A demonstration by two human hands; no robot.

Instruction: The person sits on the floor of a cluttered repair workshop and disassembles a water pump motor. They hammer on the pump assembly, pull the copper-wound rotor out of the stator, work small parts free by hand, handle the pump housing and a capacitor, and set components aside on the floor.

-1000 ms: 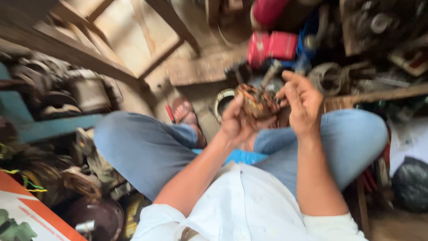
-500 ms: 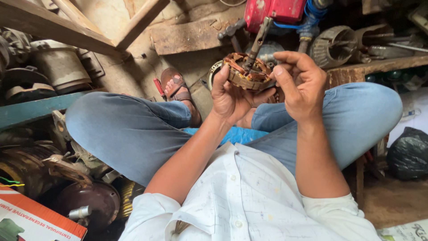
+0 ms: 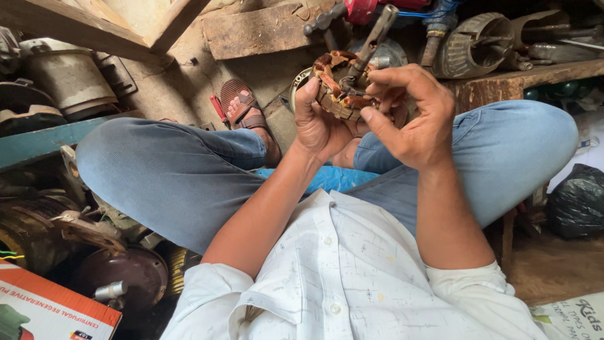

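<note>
I sit cross-legged in blue jeans and a white shirt. Both hands hold up a motor armature (image 3: 340,85), a round core wound with brown copper coils, with a grey metal shaft (image 3: 372,39) sticking up out of it. My left hand (image 3: 318,123) cups the core from below and the left side. My right hand (image 3: 412,116) grips its right side, with thumb and forefinger pinched on the windings near the shaft's base.
Rusty motor housings (image 3: 478,44) and a red power tool (image 3: 371,9) lie beyond my knees. A wooden plank (image 3: 258,31) lies ahead. Old motors (image 3: 56,82) and a dark round casing (image 3: 126,274) crowd the left. A printed carton (image 3: 44,311) lies bottom left, a black bag (image 3: 576,201) right.
The view has steadied and tilted down. My hands have raised the armature and turned it so its shaft points up; the grip with both hands stays the same.
</note>
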